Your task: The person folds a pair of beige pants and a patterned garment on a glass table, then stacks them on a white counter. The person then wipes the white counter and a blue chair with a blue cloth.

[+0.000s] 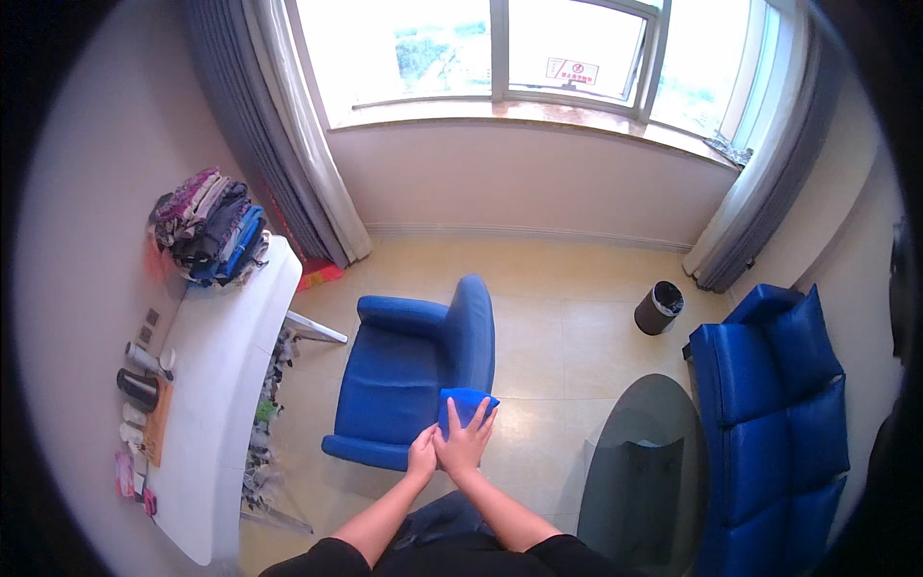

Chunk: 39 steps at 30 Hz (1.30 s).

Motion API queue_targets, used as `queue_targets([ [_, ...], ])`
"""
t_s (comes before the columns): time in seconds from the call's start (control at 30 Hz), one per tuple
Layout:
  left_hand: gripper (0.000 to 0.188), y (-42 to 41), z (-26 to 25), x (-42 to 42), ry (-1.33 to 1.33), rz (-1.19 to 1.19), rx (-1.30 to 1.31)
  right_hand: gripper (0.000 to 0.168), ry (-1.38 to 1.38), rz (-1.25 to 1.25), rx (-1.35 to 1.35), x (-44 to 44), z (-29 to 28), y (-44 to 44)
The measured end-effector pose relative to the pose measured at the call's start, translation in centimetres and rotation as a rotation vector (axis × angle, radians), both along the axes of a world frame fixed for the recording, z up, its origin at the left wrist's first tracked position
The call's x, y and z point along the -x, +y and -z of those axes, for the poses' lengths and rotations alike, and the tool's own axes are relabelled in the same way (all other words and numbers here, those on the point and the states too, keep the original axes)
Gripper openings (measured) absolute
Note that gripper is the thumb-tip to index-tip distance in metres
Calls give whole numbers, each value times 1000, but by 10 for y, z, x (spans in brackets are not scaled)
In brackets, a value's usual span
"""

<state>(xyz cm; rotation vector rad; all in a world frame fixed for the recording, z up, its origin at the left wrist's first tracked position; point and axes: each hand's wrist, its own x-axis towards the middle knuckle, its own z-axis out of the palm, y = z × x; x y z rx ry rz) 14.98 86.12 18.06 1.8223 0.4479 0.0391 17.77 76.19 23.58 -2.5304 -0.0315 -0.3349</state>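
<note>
A small folded blue cloth [469, 395] is held out in front of my body. My right hand [465, 441] lies over it with the fingers spread across its top face. My left hand [423, 453] grips at its lower left corner, thumb and fingers drawn together against the right hand. The left fingertips are partly hidden. Just beyond the cloth is a blue armchair [396, 353], its backrest turned to the right.
To the left, a white table [209, 404] bears a stack of folded clothes [209, 231], a black kettle [138, 389] and a wooden tray [160, 425]. Rightward are an oval glass coffee table [634, 404], a blue sofa [750, 389] and a waste bin [657, 310]. Curtains [288, 130] flank the window.
</note>
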Motion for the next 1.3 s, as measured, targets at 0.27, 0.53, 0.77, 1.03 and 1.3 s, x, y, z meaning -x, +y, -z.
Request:
queue_targets([
  [0.27,48,-54,-30,-54,-50,-23,-181,56,-69,-159,7,-104,-2,-41],
  [0.53,99,-100,-57,-89,105,168,-857,56,-66,-287,177,-234,-7,-33],
  [0.77,97,-101,-66,-107,75,155,-727,51,-99,-468,85,-371,7,-4],
  [1.03,94,-92,-78,-82,166,134,-659,40,338,-802,290,-469,-7,25],
  [1.3,72,-85,-99,-37,622,-121,-563,40,429,-987,150,-431,11,-39],
])
